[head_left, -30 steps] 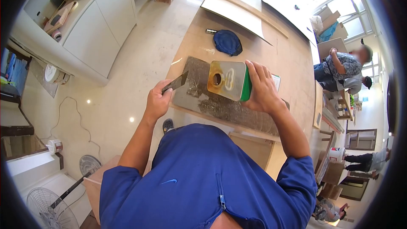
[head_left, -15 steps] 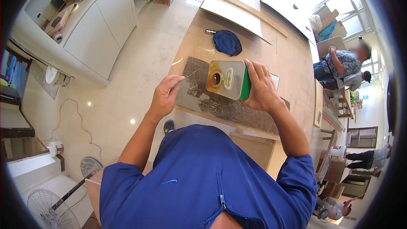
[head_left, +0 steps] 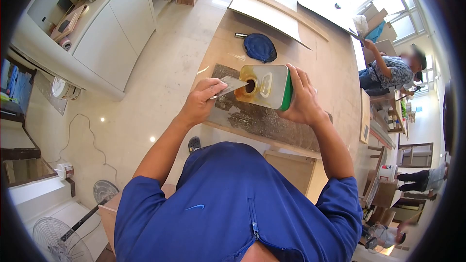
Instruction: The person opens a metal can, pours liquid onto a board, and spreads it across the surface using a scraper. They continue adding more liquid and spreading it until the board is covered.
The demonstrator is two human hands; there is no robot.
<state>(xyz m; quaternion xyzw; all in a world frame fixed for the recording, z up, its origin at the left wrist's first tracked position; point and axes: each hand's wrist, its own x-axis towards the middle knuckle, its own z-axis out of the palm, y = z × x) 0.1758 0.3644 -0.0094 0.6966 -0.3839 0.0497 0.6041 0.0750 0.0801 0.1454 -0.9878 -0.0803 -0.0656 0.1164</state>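
My left hand (head_left: 198, 101) grips a flat metal scraper (head_left: 233, 86) between thumb and fingers. The scraper's blade reaches right up to the round opening of a rectangular metal can (head_left: 275, 86) with green sides. My right hand (head_left: 305, 99) is wrapped round the can's side and holds it tipped, its top turned toward me and the opening on the left. Brownish-yellow residue stains the metal around that opening. Beneath both hands lies a dark, glue-smeared board (head_left: 291, 128) at the near edge of the wooden worktable (head_left: 296, 56).
A blue cloth-like round item (head_left: 260, 47) lies farther up the table. Beyond it are a long wooden strip (head_left: 272, 5) and white panels (head_left: 267, 17). White cabinets (head_left: 111, 29) line the left, with a fan (head_left: 60, 237) at lower left. Another person (head_left: 393, 70) stands at right.
My left hand has moved right and up, bringing the scraper's blade, now turned flat to view, to the can's opening. The can has shifted slightly. The person at right has raised an arm.
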